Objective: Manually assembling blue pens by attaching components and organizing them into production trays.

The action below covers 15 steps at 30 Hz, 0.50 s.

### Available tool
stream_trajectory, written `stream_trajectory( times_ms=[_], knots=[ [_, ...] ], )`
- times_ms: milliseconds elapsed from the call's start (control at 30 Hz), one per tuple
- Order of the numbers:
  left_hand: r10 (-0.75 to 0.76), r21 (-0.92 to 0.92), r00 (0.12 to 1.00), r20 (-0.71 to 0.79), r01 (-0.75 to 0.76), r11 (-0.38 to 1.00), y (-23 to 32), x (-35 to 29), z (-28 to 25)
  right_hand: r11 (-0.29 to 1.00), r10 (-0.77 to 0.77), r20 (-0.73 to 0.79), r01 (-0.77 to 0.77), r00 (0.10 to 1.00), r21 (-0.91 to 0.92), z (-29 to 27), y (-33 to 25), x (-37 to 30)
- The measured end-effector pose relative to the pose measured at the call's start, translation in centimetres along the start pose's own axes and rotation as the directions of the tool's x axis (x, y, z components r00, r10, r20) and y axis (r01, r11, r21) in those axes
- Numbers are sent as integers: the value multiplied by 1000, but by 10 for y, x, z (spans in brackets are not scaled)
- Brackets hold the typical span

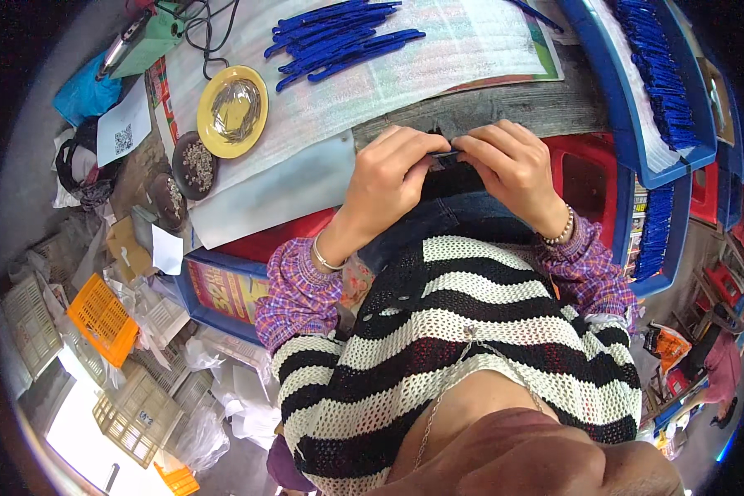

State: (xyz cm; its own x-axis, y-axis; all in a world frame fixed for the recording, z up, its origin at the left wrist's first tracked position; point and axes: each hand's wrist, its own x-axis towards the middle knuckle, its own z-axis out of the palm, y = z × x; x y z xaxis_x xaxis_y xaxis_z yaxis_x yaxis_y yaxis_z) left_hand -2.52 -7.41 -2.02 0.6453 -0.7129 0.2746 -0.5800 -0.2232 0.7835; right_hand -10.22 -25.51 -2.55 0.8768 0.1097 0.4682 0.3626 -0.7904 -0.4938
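In front of my body, just off the near edge of the worktable, my left hand and my right hand meet with fingers pinched. Between the fingertips is a small dark piece, mostly covered, so its kind cannot be made out. Farther off, a pile of long, thin blue pieces lies on a white sheet. To the left on that sheet stands a yellow plate holding a ring of thin, clear or silvery strands.
Two dark round dishes with small grains stand left of the plate. Near the far left is a green device with a black cable. Blue trays of blue pieces stand at right, beside a red stool. Crates and plastic bags fill the lower left.
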Motion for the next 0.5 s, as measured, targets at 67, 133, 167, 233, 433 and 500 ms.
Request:
stream_trajectory(
  times_ms=[67, 133, 167, 233, 433, 500],
  knots=[
    [86, 2, 996, -35, -86, 996, -1, 0, 1, 1000, 2, -8, -2, 1000, 7, 0, 0, 0],
    [23, -12, 999, -44, -24, 1000, 4, 0, 0, 1000, -19, -22, 19, 1000, 7, -2, 1, 0],
    [-40, -28, 998, -53, 39, 999, 6, 1, 0, 1000, -19, -23, 19, 1000, 5, -3, 2, 0],
    [-122, -104, 990, -68, 115, 988, 4, 1, 2, 998, -57, -53, 56, 997, -20, -5, 4, 1],
    [-283, -210, 959, 19, 281, 937, 2, -2, -10, 998, -54, -40, 55, 998, 21, -7, 3, 9],
    [-301, -207, 953, 26, 300, 931, 0, -7, -15, 995, 12, -16, -11, 1000, 95, -7, -1, 11]
  ],
)
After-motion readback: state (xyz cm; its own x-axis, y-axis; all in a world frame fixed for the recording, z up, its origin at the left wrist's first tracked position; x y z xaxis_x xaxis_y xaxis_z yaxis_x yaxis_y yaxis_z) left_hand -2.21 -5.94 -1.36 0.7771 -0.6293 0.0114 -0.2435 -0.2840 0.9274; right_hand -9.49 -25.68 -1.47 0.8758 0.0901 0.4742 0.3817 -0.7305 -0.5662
